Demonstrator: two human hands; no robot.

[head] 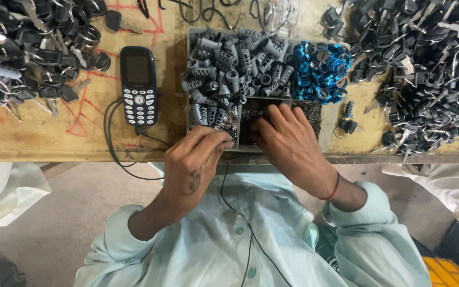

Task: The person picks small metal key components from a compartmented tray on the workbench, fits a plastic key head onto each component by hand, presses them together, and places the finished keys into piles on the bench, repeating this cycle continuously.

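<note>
My left hand (195, 159) is curled at the near edge of a divided clear tray (189, 79), its fingertips pinched on something small that I cannot make out. My right hand (288, 143) lies flat over the tray's near compartment of tiny dark parts (312, 111), fingers reaching in. The tray's far left section holds several grey ribbed cylinders (235, 66). Its far right section holds blue metal rings (320, 72). What the right fingers touch is hidden.
A dark keypad phone (138, 85) with a black cable (113, 143) lies left of the tray on the worn wooden bench (43, 135). Piles of black-headed keys (33, 48) sit at far left, more keys (426, 69) at far right. White cloth (3, 191) hangs below left.
</note>
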